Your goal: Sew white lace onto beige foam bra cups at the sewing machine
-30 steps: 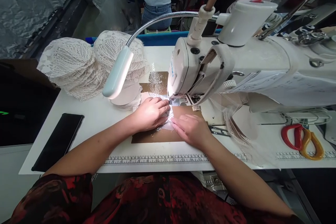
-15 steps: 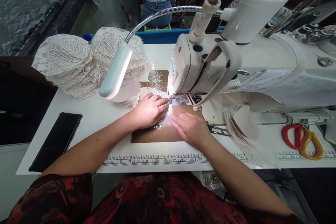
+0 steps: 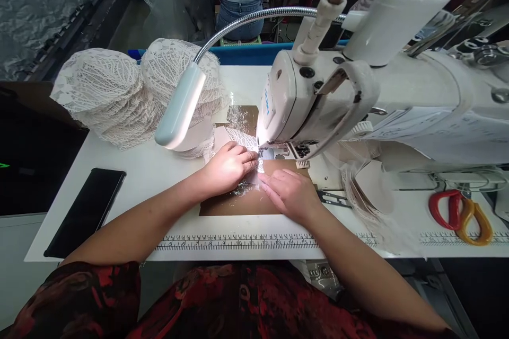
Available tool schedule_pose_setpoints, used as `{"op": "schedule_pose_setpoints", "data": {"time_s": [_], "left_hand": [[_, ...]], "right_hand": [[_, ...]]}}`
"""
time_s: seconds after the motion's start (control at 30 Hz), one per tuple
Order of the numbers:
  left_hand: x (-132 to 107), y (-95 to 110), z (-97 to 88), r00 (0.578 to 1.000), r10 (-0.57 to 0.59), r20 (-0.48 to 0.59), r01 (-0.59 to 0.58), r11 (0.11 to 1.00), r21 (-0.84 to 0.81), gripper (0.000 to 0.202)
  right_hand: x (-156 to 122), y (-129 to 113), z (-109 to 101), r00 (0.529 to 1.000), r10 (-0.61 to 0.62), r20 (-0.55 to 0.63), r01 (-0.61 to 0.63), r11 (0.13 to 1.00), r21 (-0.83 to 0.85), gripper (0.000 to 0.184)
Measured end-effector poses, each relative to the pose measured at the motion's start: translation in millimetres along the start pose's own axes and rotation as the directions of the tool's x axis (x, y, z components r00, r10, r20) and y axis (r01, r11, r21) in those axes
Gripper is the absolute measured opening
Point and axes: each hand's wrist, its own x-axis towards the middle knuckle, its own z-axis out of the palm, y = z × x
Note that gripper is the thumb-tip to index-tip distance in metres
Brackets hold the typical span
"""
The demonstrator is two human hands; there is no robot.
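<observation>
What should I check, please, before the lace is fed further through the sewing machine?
1. Left hand flat on the lace: ok.
2. Right hand pressing the lace's near edge: ok.
3. Fingertips clear of the presser foot: cannot tell; the left ones sit very close.
4. Lamp lit over the work area: ok.
5. Scissors lying apart from both hands: ok.

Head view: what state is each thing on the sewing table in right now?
Left hand: open, pressing the white lace piece flat at the white sewing machine.
Right hand: open, fingers on the lace's near edge.
White gooseneck lamp: bent down over the work.
Black phone: lying flat, screen dark.
Red and orange scissors: lying flat, untouched.
Stacked white lace cups: piled, untouched.
</observation>
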Motion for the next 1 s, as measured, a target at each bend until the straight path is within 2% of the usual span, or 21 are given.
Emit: {"op": "schedule_pose_setpoints", "data": {"time_s": [0.27, 0.43, 0.7, 0.83, 0.9, 1.0], "left_hand": [[4, -14, 3.3, 0.994, -0.108, -0.024, 0.108, 0.994, -0.024, 0.03], [4, -17, 3.1, 0.987, -0.16, -0.025, 0.16, 0.987, -0.032, 0.031], [-5, -20, 6.6, 0.957, -0.248, -0.15, 0.228, 0.964, -0.139, 0.034], [-7, -18, 5.8, 0.949, -0.27, -0.164, 0.241, 0.955, -0.174, 0.042], [-7, -19, 7.2, 0.941, -0.295, -0.165, 0.264, 0.946, -0.186, 0.04], [-10, -23, 8.3, 0.915, -0.373, -0.152, 0.336, 0.916, -0.222, 0.028]], "right_hand": [[16, -3, 1, 0.972, 0.158, 0.174, -0.166, 0.985, 0.034, 0.04], [20, -5, 1, 0.955, 0.221, 0.2, -0.232, 0.972, 0.036, 0.042], [15, -3, 7, 0.969, 0.19, 0.156, -0.205, 0.975, 0.085, 0.041], [15, -1, 8, 0.972, 0.178, 0.151, -0.198, 0.971, 0.132, 0.039], [15, -1, 1, 0.972, 0.167, 0.165, -0.196, 0.964, 0.178, 0.039], [11, -4, -22, 0.96, 0.147, 0.24, -0.212, 0.938, 0.274, 0.044]]}}
